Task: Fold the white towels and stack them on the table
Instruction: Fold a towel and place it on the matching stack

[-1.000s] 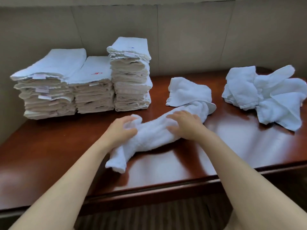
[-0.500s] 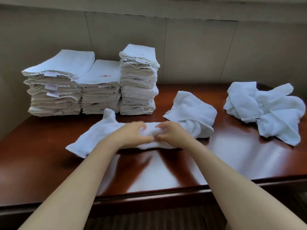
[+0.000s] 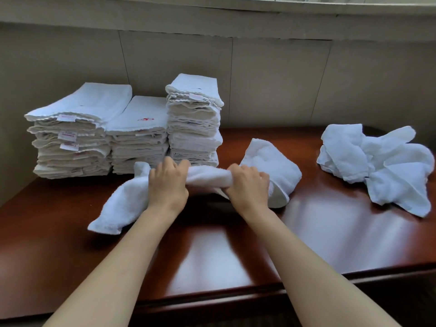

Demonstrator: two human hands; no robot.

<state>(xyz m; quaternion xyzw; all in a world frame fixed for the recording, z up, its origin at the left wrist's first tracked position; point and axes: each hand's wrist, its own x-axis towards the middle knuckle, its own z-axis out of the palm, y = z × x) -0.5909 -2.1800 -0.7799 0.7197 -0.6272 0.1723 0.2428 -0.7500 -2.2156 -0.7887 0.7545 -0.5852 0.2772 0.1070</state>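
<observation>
Three folded stacks (image 3: 132, 128) stand done; your left hand (image 3: 167, 185) and right hand (image 3: 247, 187) grip the bunched towel (image 3: 207, 178), fingers curled round it. The crumpled pile (image 3: 377, 164) remains.

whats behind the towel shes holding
Behind the held towel, three stacks of folded towels stand against the wall. Both hands and the towel cover the stacks' lowest front edges.

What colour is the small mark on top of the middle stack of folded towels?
Red, on the white top towel of the middle stack; the head view shows it, the only view.
</observation>
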